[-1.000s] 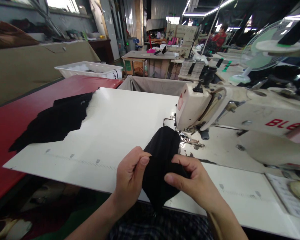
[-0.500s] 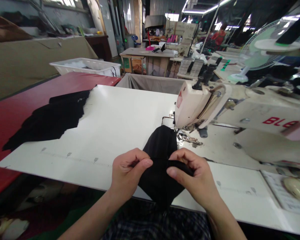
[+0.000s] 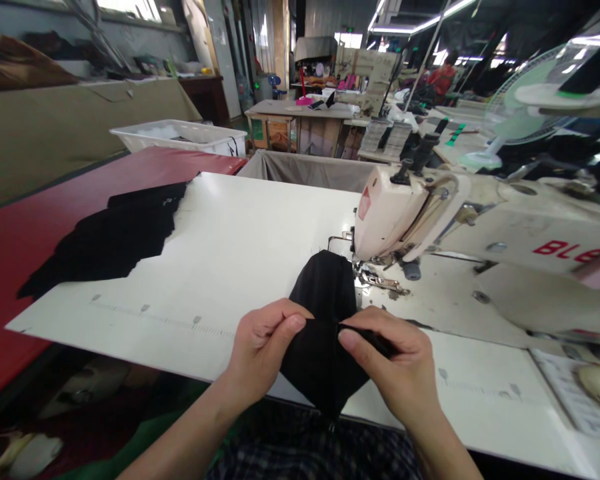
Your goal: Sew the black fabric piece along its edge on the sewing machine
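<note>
A piece of black fabric [image 3: 323, 283] lies at the front of the white sewing table [image 3: 260, 227], its far end beside the presser foot [image 3: 365, 275] of the sewing machine [image 3: 395, 210]. My left hand [image 3: 267, 340] pinches the fabric's left side between thumb and forefinger. On the right, my right hand [image 3: 395, 347] grips a fold of the same fabric with thumb and fingers. The fabric's near end hangs over the table edge in a point. Whether the far end sits under the needle is hidden from me.
Overlapping black fabric pieces [image 3: 115, 230] lie at the left, partly on a red surface [image 3: 80, 193]. A white plastic crate [image 3: 180, 137] stands behind. A fan [image 3: 525, 100] is at the right rear. Someone in red [image 3: 443, 80] is far back.
The view has shifted slightly, so the scene sits a little to the right. Both hands keep hold of the fabric; my right fingers have closed flatter over its fold.
</note>
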`<action>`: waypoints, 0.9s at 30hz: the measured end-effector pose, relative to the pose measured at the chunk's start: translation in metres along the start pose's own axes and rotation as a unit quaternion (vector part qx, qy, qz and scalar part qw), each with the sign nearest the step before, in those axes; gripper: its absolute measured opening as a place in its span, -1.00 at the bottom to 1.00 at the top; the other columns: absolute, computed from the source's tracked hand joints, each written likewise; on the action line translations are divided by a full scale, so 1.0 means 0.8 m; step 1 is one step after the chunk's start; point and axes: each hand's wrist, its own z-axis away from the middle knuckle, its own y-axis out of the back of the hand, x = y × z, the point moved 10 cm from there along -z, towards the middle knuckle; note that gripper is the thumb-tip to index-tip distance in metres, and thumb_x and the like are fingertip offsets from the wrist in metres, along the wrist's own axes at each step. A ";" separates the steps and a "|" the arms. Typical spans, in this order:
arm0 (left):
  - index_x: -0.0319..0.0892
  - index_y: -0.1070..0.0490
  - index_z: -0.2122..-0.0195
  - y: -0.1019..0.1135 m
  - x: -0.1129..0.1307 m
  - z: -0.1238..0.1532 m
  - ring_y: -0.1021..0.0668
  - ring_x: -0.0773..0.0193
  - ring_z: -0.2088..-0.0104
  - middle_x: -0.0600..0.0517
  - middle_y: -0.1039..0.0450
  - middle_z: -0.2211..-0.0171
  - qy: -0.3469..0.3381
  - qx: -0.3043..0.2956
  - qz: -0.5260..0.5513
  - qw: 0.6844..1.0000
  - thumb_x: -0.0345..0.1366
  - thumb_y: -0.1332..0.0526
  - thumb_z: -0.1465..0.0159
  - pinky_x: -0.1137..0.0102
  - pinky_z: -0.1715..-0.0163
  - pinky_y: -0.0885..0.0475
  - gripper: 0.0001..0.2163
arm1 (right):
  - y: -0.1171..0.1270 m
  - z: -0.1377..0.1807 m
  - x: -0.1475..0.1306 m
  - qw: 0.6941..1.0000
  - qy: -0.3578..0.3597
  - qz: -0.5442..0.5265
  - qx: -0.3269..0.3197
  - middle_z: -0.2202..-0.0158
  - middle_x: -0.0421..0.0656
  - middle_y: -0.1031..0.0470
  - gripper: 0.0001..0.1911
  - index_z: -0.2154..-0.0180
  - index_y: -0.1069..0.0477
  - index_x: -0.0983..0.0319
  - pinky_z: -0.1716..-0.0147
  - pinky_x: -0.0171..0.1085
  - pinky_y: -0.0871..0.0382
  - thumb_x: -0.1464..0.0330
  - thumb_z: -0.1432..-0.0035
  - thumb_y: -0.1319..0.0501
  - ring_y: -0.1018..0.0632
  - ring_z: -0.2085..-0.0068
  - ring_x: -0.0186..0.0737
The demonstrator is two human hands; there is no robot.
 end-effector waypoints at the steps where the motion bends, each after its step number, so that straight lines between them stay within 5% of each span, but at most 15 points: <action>1: -0.14 -0.46 0.35 -0.001 0.002 0.000 -0.45 0.44 0.52 0.13 -0.45 0.50 0.003 -0.011 0.011 1.000 -0.32 -0.14 -0.32 0.60 0.51 -0.31 -0.86 | 0.002 0.001 -0.002 1.000 0.004 0.008 0.011 0.48 -0.24 -0.50 -0.97 0.40 -0.55 0.14 0.49 -0.43 -0.34 0.39 -0.09 -0.34 -0.48 0.47 -0.36; 7: -0.13 -0.42 0.34 0.003 0.000 0.008 -0.46 0.42 0.40 0.13 -0.42 0.43 0.041 -0.017 -0.047 0.998 -0.32 -0.17 -0.31 0.58 0.39 -0.32 -0.91 | 0.016 0.003 -0.006 0.995 0.012 0.019 0.100 0.51 -0.24 -0.43 -0.94 0.43 -0.52 0.16 0.51 -0.41 -0.30 0.37 -0.10 -0.33 -0.43 0.49 -0.36; 18: -0.16 -0.40 0.28 0.005 -0.009 0.021 -0.45 0.34 0.30 0.09 -0.41 0.36 0.085 0.030 -0.100 0.991 -0.23 -0.08 -0.36 0.50 0.27 -0.33 -0.83 | 0.002 -0.001 -0.019 0.993 0.081 0.052 0.075 0.48 -0.28 -0.47 -0.96 0.39 -0.50 0.19 0.48 -0.49 -0.35 0.42 -0.12 -0.31 -0.48 0.47 -0.42; 23: -0.14 -0.37 0.31 0.023 0.028 0.015 -0.44 0.42 0.44 0.15 -0.38 0.45 0.018 0.037 -0.190 0.981 -0.31 -0.01 -0.39 0.56 0.43 -0.29 -0.81 | -0.007 0.010 -0.038 0.971 0.177 0.140 0.082 0.43 -0.24 -0.50 -0.96 0.31 -0.46 0.21 0.43 -0.45 -0.38 0.44 -0.19 -0.24 -0.50 0.45 -0.38; 25: -0.14 -0.37 0.32 0.029 0.064 -0.008 -0.40 0.43 0.52 0.16 -0.35 0.50 -0.051 -0.006 -0.280 0.959 -0.30 0.00 -0.39 0.54 0.52 -0.23 -0.79 | -0.018 0.020 -0.043 0.961 0.202 0.164 0.094 0.41 -0.22 -0.51 -0.94 0.27 -0.42 0.22 0.41 -0.44 -0.39 0.45 -0.24 -0.17 -0.51 0.44 -0.37; 27: -0.14 -0.40 0.35 0.020 0.087 -0.041 -0.40 0.41 0.53 0.14 -0.35 0.50 -0.123 -0.085 -0.365 0.919 -0.25 -0.02 -0.39 0.50 0.53 -0.18 -0.77 | -0.032 0.025 -0.028 0.977 0.153 0.115 0.093 0.40 -0.21 -0.49 -0.92 0.22 -0.37 0.20 0.43 -0.44 -0.39 0.43 -0.27 -0.12 -0.51 0.44 -0.37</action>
